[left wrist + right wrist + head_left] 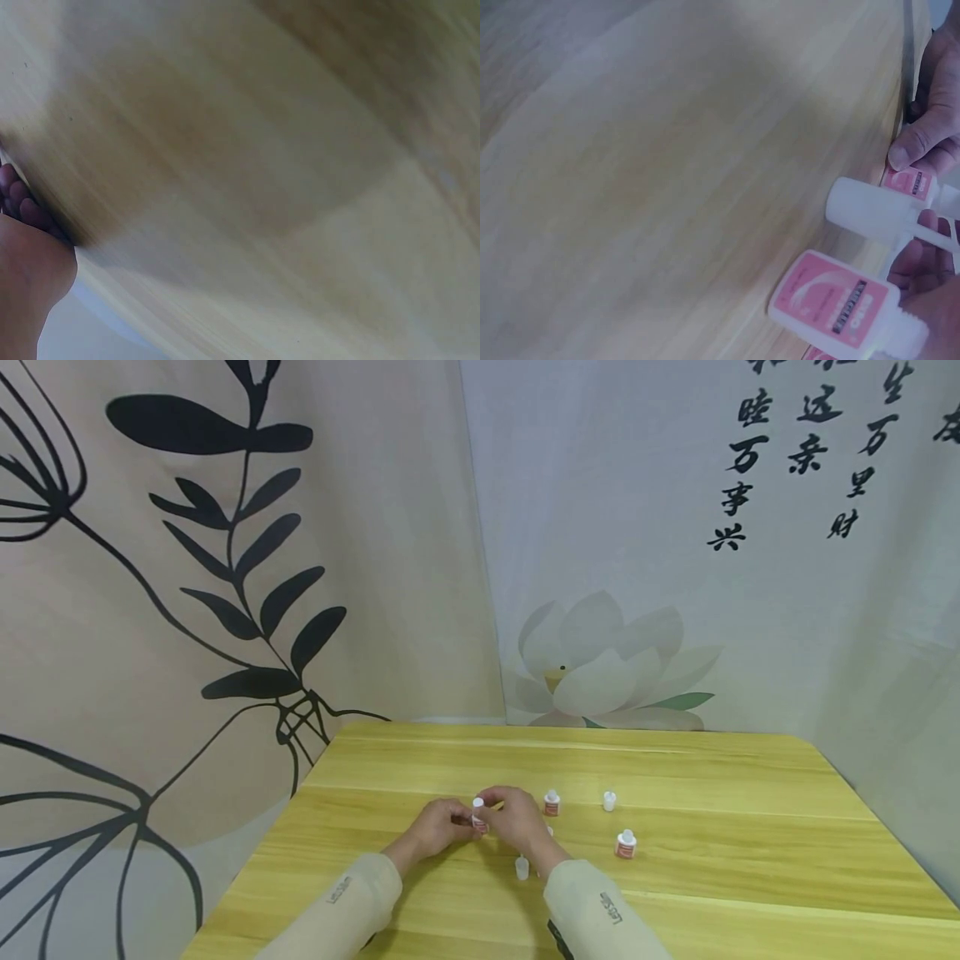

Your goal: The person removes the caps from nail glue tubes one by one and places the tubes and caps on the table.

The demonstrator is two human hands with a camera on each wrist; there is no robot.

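In the head view my left hand grips a small white nail glue bottle with a red-pink label, upright just above the table. My right hand has its fingers at the bottle's white cap and pinches it. The right wrist view has the left thumb pressed by the pink label of the held bottle. Curled right-hand fingers show below it, partly hidden. Only a sliver of the left hand enters the left wrist view.
Nail glue bottles stand right of the hands, one further back and one nearer. Loose white caps stand at the back and by the right wrist. That wrist partly covers other white pieces. A wooden table meets a printed curtain.
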